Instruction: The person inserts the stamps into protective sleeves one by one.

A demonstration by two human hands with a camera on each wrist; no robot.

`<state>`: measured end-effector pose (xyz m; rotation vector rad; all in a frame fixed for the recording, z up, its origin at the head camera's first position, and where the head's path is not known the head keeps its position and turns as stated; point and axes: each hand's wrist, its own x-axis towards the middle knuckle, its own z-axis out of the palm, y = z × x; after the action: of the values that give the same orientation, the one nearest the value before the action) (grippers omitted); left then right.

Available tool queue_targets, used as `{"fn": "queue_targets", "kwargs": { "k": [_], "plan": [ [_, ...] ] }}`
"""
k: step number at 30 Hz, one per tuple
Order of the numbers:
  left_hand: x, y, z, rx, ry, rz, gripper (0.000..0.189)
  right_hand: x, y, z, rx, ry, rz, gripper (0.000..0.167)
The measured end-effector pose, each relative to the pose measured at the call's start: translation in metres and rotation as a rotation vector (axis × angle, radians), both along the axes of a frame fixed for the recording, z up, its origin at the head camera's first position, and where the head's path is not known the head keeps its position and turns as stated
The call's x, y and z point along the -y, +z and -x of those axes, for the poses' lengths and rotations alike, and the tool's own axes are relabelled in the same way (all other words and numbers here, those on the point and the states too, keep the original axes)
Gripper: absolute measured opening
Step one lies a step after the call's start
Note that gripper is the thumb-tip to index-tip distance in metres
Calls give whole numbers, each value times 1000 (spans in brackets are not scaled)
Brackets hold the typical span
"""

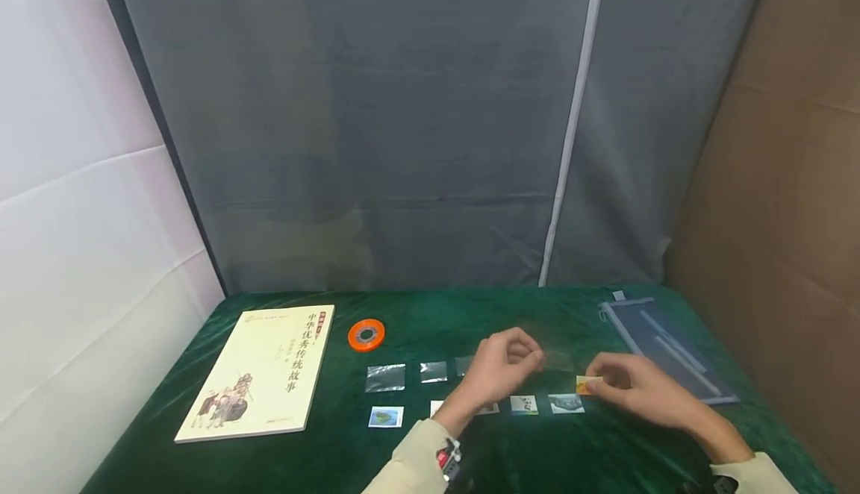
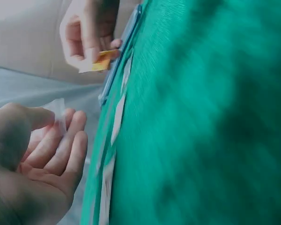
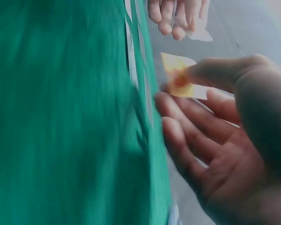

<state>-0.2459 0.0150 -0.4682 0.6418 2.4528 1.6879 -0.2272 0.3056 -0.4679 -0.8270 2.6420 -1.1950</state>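
My left hand is raised over the cloth and pinches a small clear plastic sleeve between thumb and fingers. My right hand pinches a small yellow-and-orange stamp with a white edge between thumb and forefinger, a short gap to the right of the sleeve. Below the hands lies a row of small stamps, among them a grey-green landscape one, one with dark writing and a blue-green one. The left wrist partly covers the middle of this row. Behind it lie clear sleeves.
Green velvet cloth covers the table. A cream book lies at the left, with an orange disc with a dark centre beside it. At the right is a translucent blue-grey pouch. Grey fabric hangs behind.
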Motion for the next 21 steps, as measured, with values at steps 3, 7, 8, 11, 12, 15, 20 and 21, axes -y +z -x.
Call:
{"fn": "queue_targets", "kwargs": {
  "k": [3, 7, 8, 11, 12, 15, 20, 21],
  "plan": [
    [17, -2, -4, 4, 2, -35, 7, 20, 4, 1, -1, -44, 34, 10],
    [36, -5, -10, -13, 5, -47, 9, 50, 6, 0, 7, -109, 89, 15],
    [41, -5, -12, -13, 8, -52, 9, 57, 6, -1, 14, -123, 110, 16],
    [53, -7, -19, -8, 22, -48, 10, 75, 5, -5, 40, -163, 179, 19],
    [57, -7, -21, -5, 25, -52, 11, 79, 4, -7, 54, -172, 203, 19],
    [66, -8, -25, 15, 30, -66, 16, 88, 1, -10, 84, -184, 264, 21],
    [69, -7, -28, 65, 27, -127, 22, 90, -5, -11, 152, -185, 331, 18],
    [70, -7, -29, 77, 31, -137, 22, 90, -6, -11, 159, -185, 339, 18]
  ]
}}
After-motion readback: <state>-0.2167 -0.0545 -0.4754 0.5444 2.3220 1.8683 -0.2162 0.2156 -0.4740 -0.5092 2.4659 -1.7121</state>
